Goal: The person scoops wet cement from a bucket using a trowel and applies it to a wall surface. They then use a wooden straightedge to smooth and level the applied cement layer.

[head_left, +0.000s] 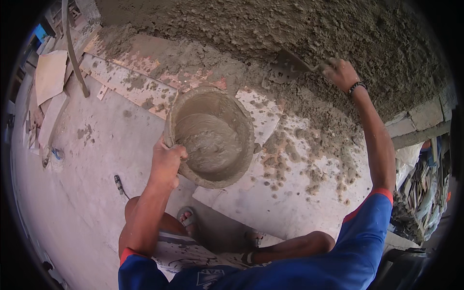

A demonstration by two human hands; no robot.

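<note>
My left hand (166, 159) grips the left rim of a bucket (244, 159) coated in grey mortar. Wet mortar (208, 140) fills part of it, with a swirled surface. Up at the right, my right hand (340, 75) holds a mortar-smeared trowel (290, 65) by its handle, wearing a dark bracelet on the wrist. The trowel's blade is low against a rough wall (338, 24) thick with grey mortar; whether it touches the surface I cannot tell.
Mortar-spattered boards (290, 198) lie along the wall's foot on a concrete floor (82, 188). Loose boards (50, 72) and a long bent pole (75, 63) are at the upper left. A pile of scrap (420, 193) stands at the right. My sandalled feet (186, 215) are below the bucket.
</note>
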